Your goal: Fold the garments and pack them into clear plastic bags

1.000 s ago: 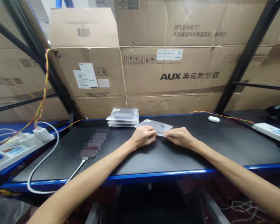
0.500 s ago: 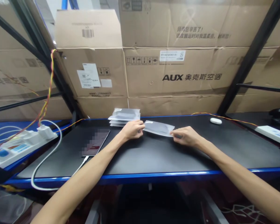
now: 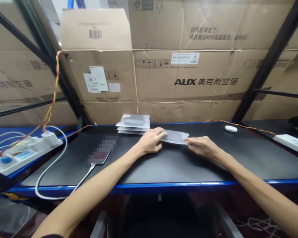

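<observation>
A flat, translucent plastic pouch (image 3: pixel 175 137) is held just over the black tabletop (image 3: pixel 149 168), slightly bowed. At its right end, my right hand (image 3: pixel 203 147) pinches the edge between thumb and fingers. My left hand (image 3: pixel 151 140) is curled over the left end, which its fingers hide; the thumb is on the near side. Just behind my left hand stands a stack of similar pouches (image 3: pixel 134 122), the top one with a small white label. What is inside the pouches is too blurred to tell.
A phone (image 3: pixel 103 157), partly pixelated, lies to the left with a white charging cable (image 3: pixel 84 180). Power strips (image 3: pixel 24 153) sit at the left and right. A white earbud case (image 3: pixel 230 129) rests at the back right. Cardboard (image 3: pixel 186 92) and black posts (image 3: pixel 265 62) border the table.
My left hand has moved right, away from the stack and further over the pouch, its fingers reaching out more. The pouch and my right hand have shifted slightly right in view.
</observation>
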{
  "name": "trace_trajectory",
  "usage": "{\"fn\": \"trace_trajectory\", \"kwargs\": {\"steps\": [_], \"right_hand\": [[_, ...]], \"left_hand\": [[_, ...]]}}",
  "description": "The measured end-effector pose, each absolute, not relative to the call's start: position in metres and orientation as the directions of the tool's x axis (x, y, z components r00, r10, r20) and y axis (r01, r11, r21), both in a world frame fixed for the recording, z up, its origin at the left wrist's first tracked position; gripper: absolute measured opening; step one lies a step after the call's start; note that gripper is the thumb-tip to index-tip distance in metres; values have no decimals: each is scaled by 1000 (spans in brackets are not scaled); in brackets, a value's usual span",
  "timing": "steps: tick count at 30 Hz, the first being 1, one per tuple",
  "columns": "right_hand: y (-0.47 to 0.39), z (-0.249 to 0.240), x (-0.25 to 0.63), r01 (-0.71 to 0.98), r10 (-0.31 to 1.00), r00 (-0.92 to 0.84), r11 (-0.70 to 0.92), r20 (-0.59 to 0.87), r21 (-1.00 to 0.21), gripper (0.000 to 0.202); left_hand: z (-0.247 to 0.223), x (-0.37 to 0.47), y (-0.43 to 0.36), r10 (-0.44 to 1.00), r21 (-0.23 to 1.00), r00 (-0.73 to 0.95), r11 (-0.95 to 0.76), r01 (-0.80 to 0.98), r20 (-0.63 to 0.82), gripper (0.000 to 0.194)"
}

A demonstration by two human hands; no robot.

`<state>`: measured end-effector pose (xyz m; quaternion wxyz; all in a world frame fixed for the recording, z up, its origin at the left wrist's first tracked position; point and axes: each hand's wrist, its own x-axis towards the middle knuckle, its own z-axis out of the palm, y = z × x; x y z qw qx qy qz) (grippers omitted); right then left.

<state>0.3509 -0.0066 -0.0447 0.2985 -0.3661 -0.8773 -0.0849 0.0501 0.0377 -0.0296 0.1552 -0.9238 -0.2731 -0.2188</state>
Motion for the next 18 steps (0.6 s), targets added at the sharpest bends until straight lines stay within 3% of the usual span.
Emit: {"fn": "trace_trajectory", "kwargs": {"steps": [3, 7, 12, 14, 18], "right_hand": [[-11, -42, 347, 643, 559, -579, 761, 594, -90, 19], [-25, -36, 344, 671, 572, -528, 734, 628, -105, 18], [-43, -30, 338, 818, 560, -333, 572, 758, -63, 35], [-47, -33, 334, 807, 582, -372, 588, 723, -58, 37], [-47, -41, 323, 705, 644, -583, 704, 496, -85, 22]], "left_hand": [[-37, 65, 38, 443, -176, 774, -806, 565, 453, 65], [-36, 70, 32, 440, -178, 794, -818, 547, 420, 55], [-11, 58, 14, 493, -158, 685, -738, 656, 537, 49], [5, 46, 16, 475, -152, 624, -707, 690, 621, 50], [30, 8, 44, 532, -114, 471, -569, 814, 703, 55]]}}
